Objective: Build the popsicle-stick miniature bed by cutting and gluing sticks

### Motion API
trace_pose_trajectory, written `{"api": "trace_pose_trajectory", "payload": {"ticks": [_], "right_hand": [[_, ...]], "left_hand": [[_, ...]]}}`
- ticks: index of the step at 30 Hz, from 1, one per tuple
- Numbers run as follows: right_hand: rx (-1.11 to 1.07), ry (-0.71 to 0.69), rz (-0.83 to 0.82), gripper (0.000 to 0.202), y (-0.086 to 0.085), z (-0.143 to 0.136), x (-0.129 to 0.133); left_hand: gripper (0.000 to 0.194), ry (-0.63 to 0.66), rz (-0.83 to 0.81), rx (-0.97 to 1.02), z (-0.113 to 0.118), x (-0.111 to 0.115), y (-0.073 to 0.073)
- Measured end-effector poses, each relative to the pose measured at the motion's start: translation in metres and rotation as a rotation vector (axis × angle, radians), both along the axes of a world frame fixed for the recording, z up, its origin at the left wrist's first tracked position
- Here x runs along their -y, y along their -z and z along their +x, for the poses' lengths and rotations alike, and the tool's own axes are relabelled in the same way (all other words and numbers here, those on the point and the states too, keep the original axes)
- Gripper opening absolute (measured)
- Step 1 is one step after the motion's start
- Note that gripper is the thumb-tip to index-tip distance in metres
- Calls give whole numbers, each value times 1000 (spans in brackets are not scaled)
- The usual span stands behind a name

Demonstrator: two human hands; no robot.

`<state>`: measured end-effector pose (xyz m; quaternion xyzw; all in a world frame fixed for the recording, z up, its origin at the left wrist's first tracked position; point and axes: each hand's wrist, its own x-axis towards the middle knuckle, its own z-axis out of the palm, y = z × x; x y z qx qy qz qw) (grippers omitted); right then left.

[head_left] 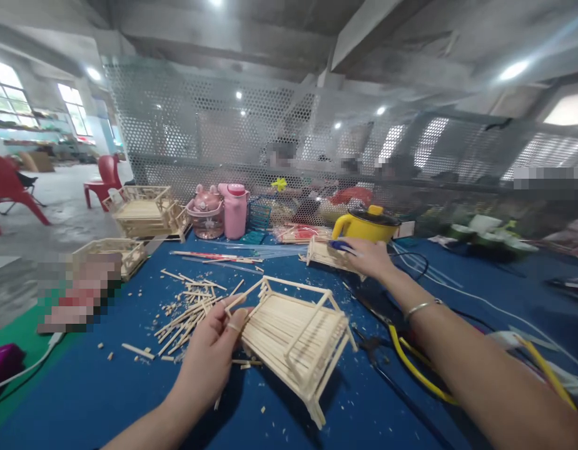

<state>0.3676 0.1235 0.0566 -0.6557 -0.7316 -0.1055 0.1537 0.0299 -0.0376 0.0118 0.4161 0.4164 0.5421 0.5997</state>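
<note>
My left hand (214,344) pinches the left corner of a small wooden stick frame (289,325), which is tilted above the blue tabletop. Farther back, my right hand (364,255) is at a blue object (341,245), with its fingers closed round it, over a second small stick frame (321,253). A yellow pot (368,225) with a dark lid stands just behind that hand. Loose wooden sticks (192,312) are heaped to the left of the held frame.
Pliers (373,350) and a yellow-handled tool (406,369) lie beneath my right forearm. More stick frames (146,212) stand at the back left, beside a pink bottle (235,212). A perforated metal screen (214,137) rises behind the table. Cables cross the right side.
</note>
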Motion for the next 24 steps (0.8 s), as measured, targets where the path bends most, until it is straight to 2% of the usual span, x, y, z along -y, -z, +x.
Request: {"api": "trace_pose_trajectory", "payload": {"ticks": [5, 8, 11, 13, 14, 16, 19, 21, 24], "right_hand": [[-26, 21, -37, 48, 10, -2, -20], [-78, 31, 10, 51, 5, -3, -14], [-148, 53, 150, 54, -11, -15, 19], [-245, 61, 261, 45, -23, -35, 53], [-421, 13, 333, 38, -28, -48, 69], [-663, -122, 297, 32, -33, -74, 98], [-777, -249, 163, 35, -22, -105, 115], [-891, -279, 92, 35, -6, -113, 112], [-1065, -267, -114, 39, 16, -111, 100]], "left_hand": [[58, -23, -34, -42, 0, -1, 2], [55, -88, -9, -69, -1, -3, 3], [54, -111, 19, -71, -3, -5, 6], [51, -128, 42, -71, -5, -7, 9], [49, -148, 59, -75, -6, -8, 10], [43, -209, 111, -93, -8, -10, 11], [36, -256, 182, -102, -11, -15, 11], [37, -282, 186, -95, -12, -19, 11], [40, -328, 181, -79, -12, -24, 14]]}}
